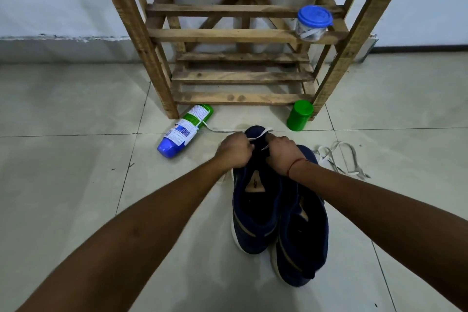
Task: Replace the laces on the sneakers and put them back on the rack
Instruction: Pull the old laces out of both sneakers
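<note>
Open floor tiles (pixel 76 109) surround sneaker (pixel 253 205) where left hand (pixel 234 151), right hand (pixel 283 154) pinch lace (pixel 258 134).

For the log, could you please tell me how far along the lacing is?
Done: loose white laces lie on the floor, likely removed. In hand: the left hand and right hand pinch a white lace at the toe end of one sneaker. Left: the other sneaker shows no lace, and the rack holds neither.

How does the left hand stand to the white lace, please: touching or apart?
Touching. The head view shows the white lace running straight into the left hand's curled fingers, with no gap.
</note>
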